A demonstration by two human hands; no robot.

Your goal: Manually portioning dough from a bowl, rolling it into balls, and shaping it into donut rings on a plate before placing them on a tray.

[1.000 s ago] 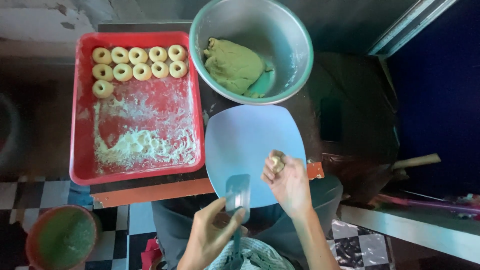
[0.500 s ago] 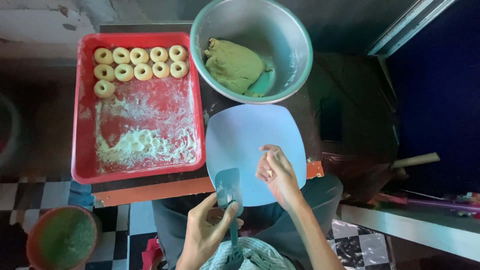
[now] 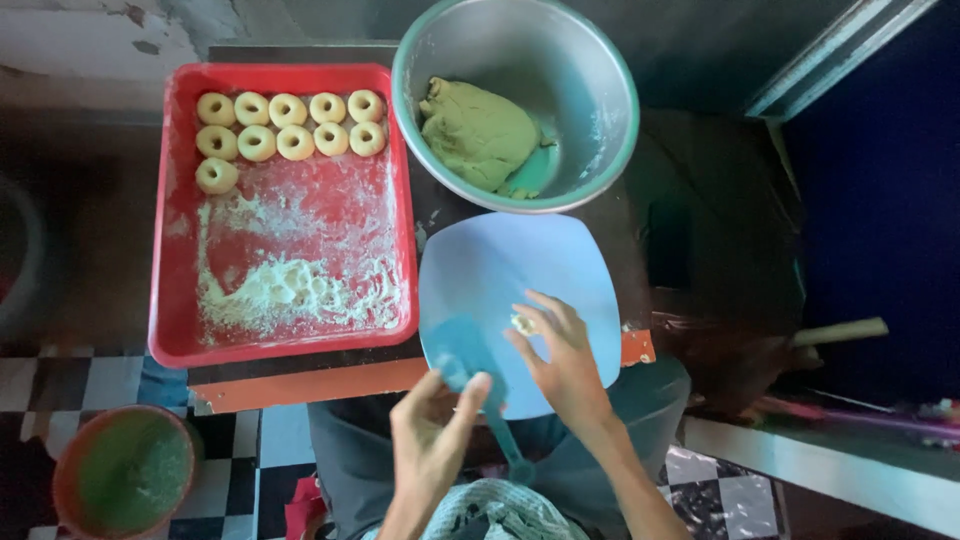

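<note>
A: Head view, looking down. Left hand [image 3: 432, 440] closed around the handle of a blue plastic scraper [image 3: 470, 372]; blade lies on the near left part of the pale blue cutting board [image 3: 555, 265]. Right hand [image 3: 562, 358] spread flat, fingers apart, on the board's near half, with a small bit of pale dough [image 3: 521, 322] at its fingertips.

B: Edges?

A: Board overhangs the near edge of the worktop [image 3: 700, 250], above the person's lap. Its far edge sits just beside the metal bowl [image 3: 600, 90], which holds a lump of green dough [image 3: 478, 133]. Left edge runs close to the red tray [image 3: 175, 300]; whether they touch, cannot tell.

B: Open room?

A: Board's far and right parts are bare. Dark worktop to the right of board and bowl carries nothing I can make out. On the tray, loose flour [image 3: 290, 290] covers the middle and near part.

B: What stands in the way?

A: Tray wall to the left, bowl at the far side. Eleven dough rings [image 3: 287, 123] in rows at the tray's far left corner, well apart from both hands. On the checkered floor [image 3: 230, 440], near left, a round orange tub [image 3: 70, 480] with green contents. A wooden handle [image 3: 840, 330] sticks out at the far right, beyond the worktop.
</note>
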